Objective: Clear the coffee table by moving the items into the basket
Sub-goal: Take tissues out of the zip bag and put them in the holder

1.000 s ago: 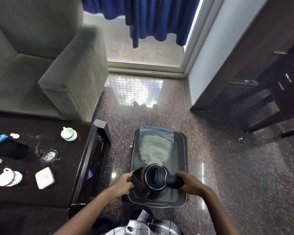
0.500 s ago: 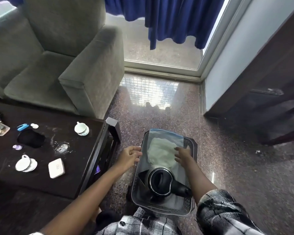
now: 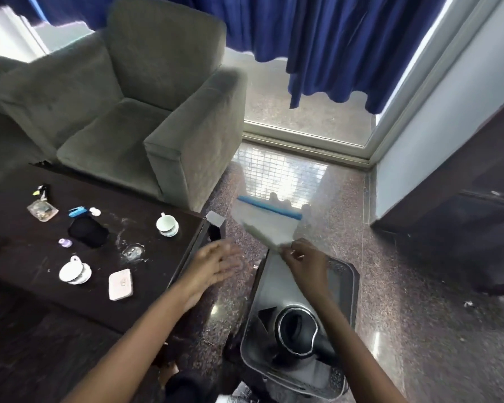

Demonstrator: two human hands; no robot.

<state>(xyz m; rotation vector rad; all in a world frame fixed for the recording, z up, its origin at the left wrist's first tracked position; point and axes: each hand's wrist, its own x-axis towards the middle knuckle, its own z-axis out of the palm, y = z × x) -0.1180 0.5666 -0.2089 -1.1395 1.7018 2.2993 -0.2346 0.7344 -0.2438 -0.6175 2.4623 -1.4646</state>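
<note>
Right hand (image 3: 303, 260) pinches lower corner of zip bag (image 3: 268, 223), held above far end of basket (image 3: 350, 289). Left hand (image 3: 213, 266) hovers beside, fingers spread, blurred. Bag judged light, limp, slippery: grip by stiffer blue seal.

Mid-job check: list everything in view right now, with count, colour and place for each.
basket: 1, grey, floor right of table
kettle: 1, black, silver rim, basket's near end
zip bag: 1, clear, blue seal, above basket's far end
coffee table: 1, dark, left
cups on saucers: 2, white, on table
flat box: 1, white, table's near side
pouch: 1, black, table middle
small blue item: 1, blue, behind pouch
small purple item: 1, purple, left of pouch
clear packet: 1, clear, table's far side
armchair: 1, grey-green, behind table
curtain: 1, blue, at glass door
left hand: 1, open, between table and basket
right hand: 1, pinching zip bag
</note>
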